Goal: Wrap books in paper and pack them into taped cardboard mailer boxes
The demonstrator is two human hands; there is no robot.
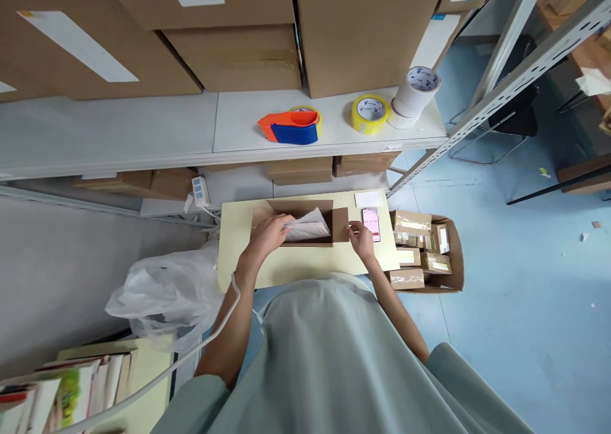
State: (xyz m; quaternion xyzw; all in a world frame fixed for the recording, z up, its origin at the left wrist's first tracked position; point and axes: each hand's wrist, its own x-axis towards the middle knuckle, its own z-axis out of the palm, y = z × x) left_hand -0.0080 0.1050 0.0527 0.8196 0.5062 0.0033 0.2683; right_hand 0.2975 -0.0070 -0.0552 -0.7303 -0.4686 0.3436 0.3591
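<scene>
An open brown cardboard box (340,225) sits on a pale yellow table (305,268). Inside it lies a white, folded, sheet-like packet (309,226), its right end tilted up to a corner. My left hand (271,235) reaches over the box's left part, fingers closed on the left end of the packet. At the box's right flap, my right hand (361,240) has its thumb and fingertips pinched at the flap's edge. A phone with a lit pink screen (371,224) lies just right of that hand, beside a white paper slip (368,199).
Above the table, a shelf (167,128) holds large cartons, an orange-and-blue tape dispenser (291,127), yellow tape (370,113) and white rolls (414,97). A carton of small boxes (456,256) stands at right. Left are a plastic bag (167,294) and a white cable (191,345).
</scene>
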